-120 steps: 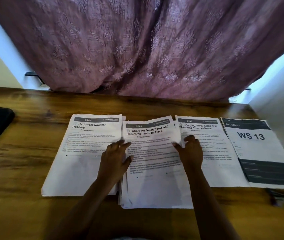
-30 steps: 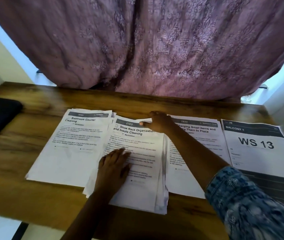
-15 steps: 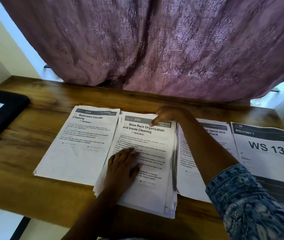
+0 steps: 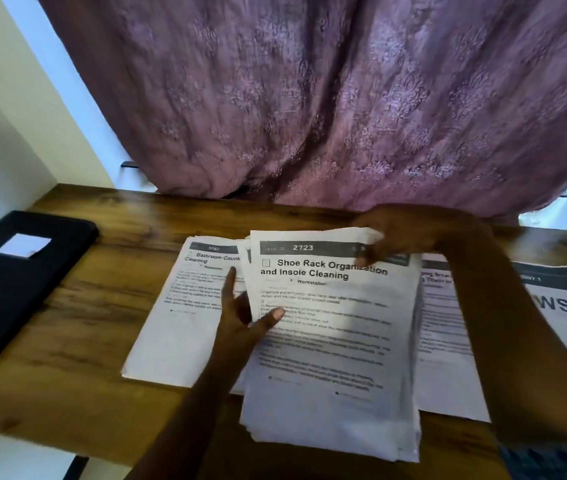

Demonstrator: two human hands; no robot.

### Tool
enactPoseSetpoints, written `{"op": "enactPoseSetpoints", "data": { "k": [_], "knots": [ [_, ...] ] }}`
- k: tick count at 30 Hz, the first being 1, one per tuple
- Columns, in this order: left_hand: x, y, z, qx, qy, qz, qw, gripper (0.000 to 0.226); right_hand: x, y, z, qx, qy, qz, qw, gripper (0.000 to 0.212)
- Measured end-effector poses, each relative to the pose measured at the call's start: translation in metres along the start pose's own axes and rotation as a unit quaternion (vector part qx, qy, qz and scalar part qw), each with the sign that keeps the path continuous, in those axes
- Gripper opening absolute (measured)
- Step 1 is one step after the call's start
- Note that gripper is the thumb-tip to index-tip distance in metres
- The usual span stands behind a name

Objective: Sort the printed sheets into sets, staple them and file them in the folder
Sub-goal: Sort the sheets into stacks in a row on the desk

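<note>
Sheet [image 4: 327, 341]: centre frame atop stack [image 4: 327, 441], long axis vertical in frame.
Right grip [image 4: 389, 237]: pinches its top edge; the page runs down-frame from there.
Left grip [image 4: 240, 317]: pinches its left edge, thumb on top.

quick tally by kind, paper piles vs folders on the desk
paper piles: 4 (Bathroom Counter pile, Shoe Rack pile, half-hidden pile, WS 13 sheet)
black folder: 1
total: 5
</note>
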State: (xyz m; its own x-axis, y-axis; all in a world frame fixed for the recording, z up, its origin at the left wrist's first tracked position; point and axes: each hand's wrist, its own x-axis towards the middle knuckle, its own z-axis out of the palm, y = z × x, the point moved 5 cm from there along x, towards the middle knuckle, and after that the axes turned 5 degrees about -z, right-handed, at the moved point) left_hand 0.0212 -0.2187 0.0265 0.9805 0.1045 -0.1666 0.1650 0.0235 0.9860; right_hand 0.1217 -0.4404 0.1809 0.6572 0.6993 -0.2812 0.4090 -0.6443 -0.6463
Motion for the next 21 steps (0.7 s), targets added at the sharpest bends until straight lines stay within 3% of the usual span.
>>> {"op": "enactPoseSetpoints", "data": {
  "k": [3, 5, 9, 11, 15, 18, 21],
  "knots": [
    [-0.006, 0.017, -0.026, 0.005, -0.146, -0.031, 0.989, 0.056, -0.002, -0.039, -0.006, 0.039, -0.003, -0.015, 0.999, 0.03],
    [-0.018, 0.025, -0.043, 0.007, -0.194, -0.036, 0.98, 0.043, 0.011, -0.058, -0.004, 0.069, -0.013, -0.014, 0.997, 0.034],
    [-0.033, 0.028, -0.098, -0.021, -0.144, -0.051, 0.988, 0.047, 0.062, -0.08, 0.018, 0.1, -0.022, -0.012, 0.995, 0.028],
    [-0.037, 0.021, -0.134, -0.039, -0.1, -0.092, 0.99, 0.036, 0.1, -0.08, 0.039, 0.091, -0.019, -0.002, 0.996, 0.021],
    [-0.033, 0.003, -0.196, -0.016, -0.052, -0.159, 0.986, 0.038, 0.175, -0.063, 0.099, 0.095, 0.009, 0.017, 0.995, 0.029],
    [-0.023, -0.015, -0.226, 0.03, -0.032, -0.194, 0.98, 0.027, 0.208, -0.046, 0.137, 0.127, 0.111, 0.051, 0.984, 0.038],
    [-0.014, -0.028, -0.243, 0.06, -0.002, -0.209, 0.976, 0.027, 0.205, -0.033, 0.154, 0.12, 0.282, 0.107, 0.946, 0.038]
  ]
}}
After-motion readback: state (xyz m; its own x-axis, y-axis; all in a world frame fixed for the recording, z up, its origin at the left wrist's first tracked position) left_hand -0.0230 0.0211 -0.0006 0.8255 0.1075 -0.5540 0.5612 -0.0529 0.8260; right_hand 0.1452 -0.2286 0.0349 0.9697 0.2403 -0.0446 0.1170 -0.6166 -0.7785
